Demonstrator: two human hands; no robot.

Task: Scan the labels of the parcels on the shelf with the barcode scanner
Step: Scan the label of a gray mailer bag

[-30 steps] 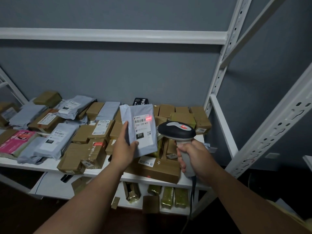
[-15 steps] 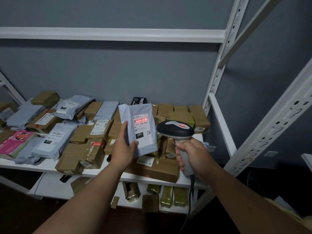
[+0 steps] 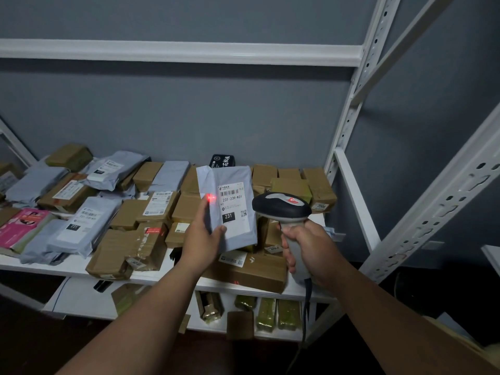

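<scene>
My left hand (image 3: 203, 238) holds a grey mailer bag (image 3: 230, 182) upright above the shelf, its white label (image 3: 233, 209) facing me. My right hand (image 3: 308, 250) grips the handle of the grey and black barcode scanner (image 3: 281, 208), whose head points at the bag from the right. The scanner's red spot (image 3: 210, 198) falls on the bag's left edge by my fingertips, left of the label's barcode. Below and behind, the white shelf (image 3: 62, 267) carries many brown boxes and grey mailer bags.
A large brown box (image 3: 257, 269) lies at the shelf's front edge under the held bag. A pink packet (image 3: 21, 228) sits far left. Several parcels rest on the lower shelf (image 3: 81, 301). White slotted uprights (image 3: 349, 112) stand at right; the scanner's cable (image 3: 304, 320) hangs down.
The red scanner spot has slid from the label's barcode leftward to the bag's left edge. Both hands and the bag stay roughly where they were.
</scene>
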